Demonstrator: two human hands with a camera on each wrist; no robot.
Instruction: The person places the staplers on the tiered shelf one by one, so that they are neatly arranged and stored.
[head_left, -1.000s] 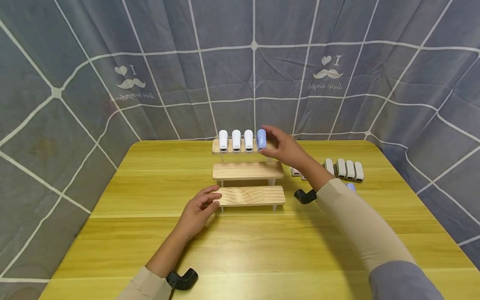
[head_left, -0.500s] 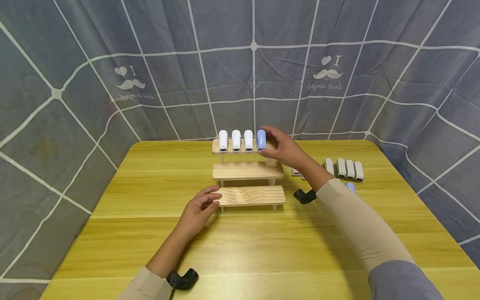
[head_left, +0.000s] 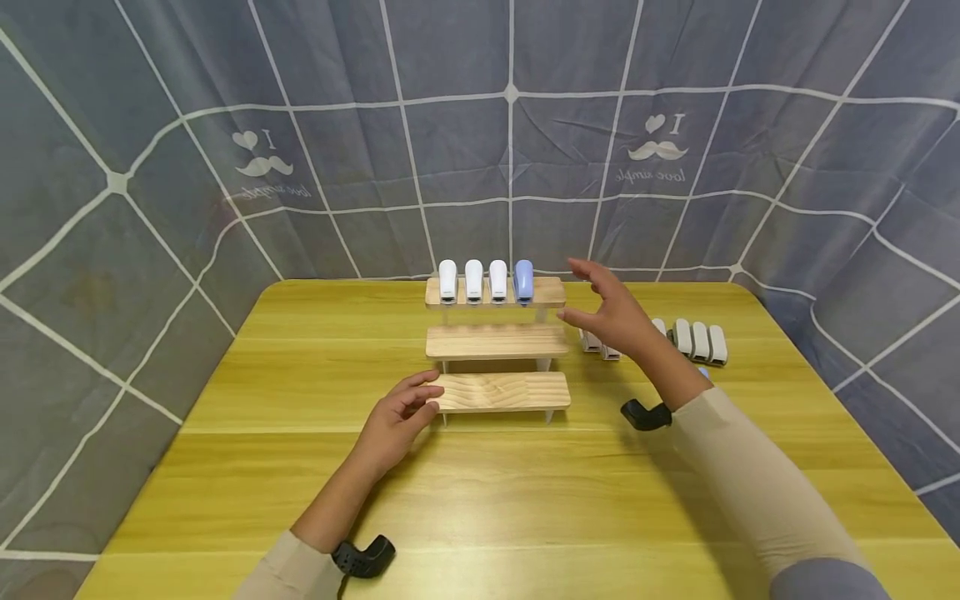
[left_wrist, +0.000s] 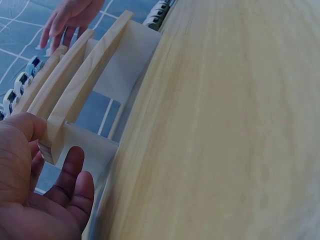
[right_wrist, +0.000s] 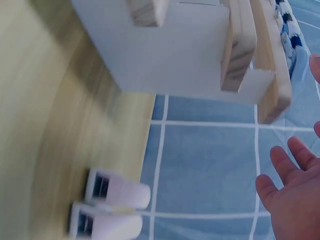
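We see the right hand point(head_left: 611, 308) released, thumb and fingers spread apart and holding nothing, just beside the right end of the stand's top board point(head_left: 551, 293). The right wrist view cuts this hand off at the right edge, leaving only part of the palm and some fingers.

The left hand point(head_left: 393, 421) rests its loosely bent fingers against the left end of the lowest board point(head_left: 502, 392), touching it without wrapping round it; the left wrist view crops much of the palm.

On the top board we find the blue stapler point(head_left: 523, 279) upright at the right of a row, next to three white staplers point(head_left: 473, 279). Both wrist views crop this row, so we make out mainly their dark ends there. The middle board point(head_left: 497, 342) lies between the tiers.

Right of the stand, two pale staplers point(head_left: 591, 340) sit on the table point(head_left: 480, 500), partly behind the right hand. Farther right, we see a cluster of white staplers point(head_left: 700, 340), one partly hidden by the wrist. A second blue object point(head_left: 703, 372) barely shows behind the right forearm; we cannot tell its shape.
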